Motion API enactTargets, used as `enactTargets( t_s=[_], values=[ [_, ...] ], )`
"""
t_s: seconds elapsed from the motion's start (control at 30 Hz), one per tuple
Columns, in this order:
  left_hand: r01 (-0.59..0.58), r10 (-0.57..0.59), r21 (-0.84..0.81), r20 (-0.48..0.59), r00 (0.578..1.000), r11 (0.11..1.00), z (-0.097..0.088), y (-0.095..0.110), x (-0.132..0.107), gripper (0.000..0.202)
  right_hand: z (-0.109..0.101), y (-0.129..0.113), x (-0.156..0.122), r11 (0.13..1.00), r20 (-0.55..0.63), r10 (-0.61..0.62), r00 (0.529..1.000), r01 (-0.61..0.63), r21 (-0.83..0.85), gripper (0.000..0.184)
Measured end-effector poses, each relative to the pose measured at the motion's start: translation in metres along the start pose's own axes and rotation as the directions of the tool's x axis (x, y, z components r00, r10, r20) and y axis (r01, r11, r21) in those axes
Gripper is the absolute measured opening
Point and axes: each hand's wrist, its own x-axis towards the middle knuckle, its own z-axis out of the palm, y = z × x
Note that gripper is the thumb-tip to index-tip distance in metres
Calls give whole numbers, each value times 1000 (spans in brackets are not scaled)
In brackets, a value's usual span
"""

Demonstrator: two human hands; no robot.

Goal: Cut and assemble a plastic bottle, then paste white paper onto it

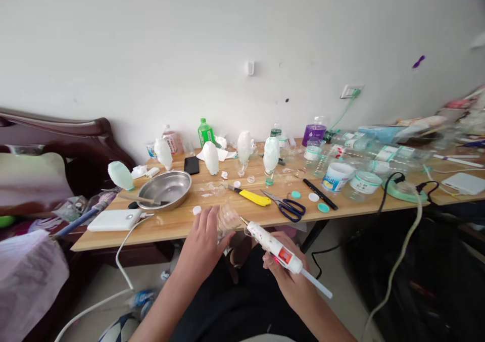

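My left hand (202, 243) is closed around a clear plastic bottle piece (228, 220), held just off the near edge of the wooden table (174, 226). My right hand (290, 276) grips a white glue gun (276, 248) with a glue stick poking out of its back end. The gun's nozzle points up and left, close beside the clear piece. Both hands hover over my lap in front of the table.
On the table lie a yellow utility knife (253, 196), blue-handled scissors (288, 208), a steel bowl (166, 188), a white power bank (114, 220), a black phone (191, 164), several bottle caps, white bottle-shaped figures and many plastic bottles. Cables hang at the right.
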Motion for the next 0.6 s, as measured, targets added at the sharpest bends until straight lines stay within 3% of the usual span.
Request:
enactTargets(
  t_s=[0.13, 0.33, 0.6],
  values=[
    [-2, 4, 105, -22, 1000, 994, 20, -12, 8, 58, 25, 19, 9, 999, -1, 24, 1000, -24, -22, 14],
    [-70, 62, 117, 71, 996, 991, 56, -38, 21, 60, 49, 53, 23, 999, -80, 11, 997, -15, -47, 8],
    [-106, 83, 180, 132, 988, 978, 61, -49, 26, 69, 52, 57, 39, 993, -87, 40, 995, -50, -109, 13]
  ],
)
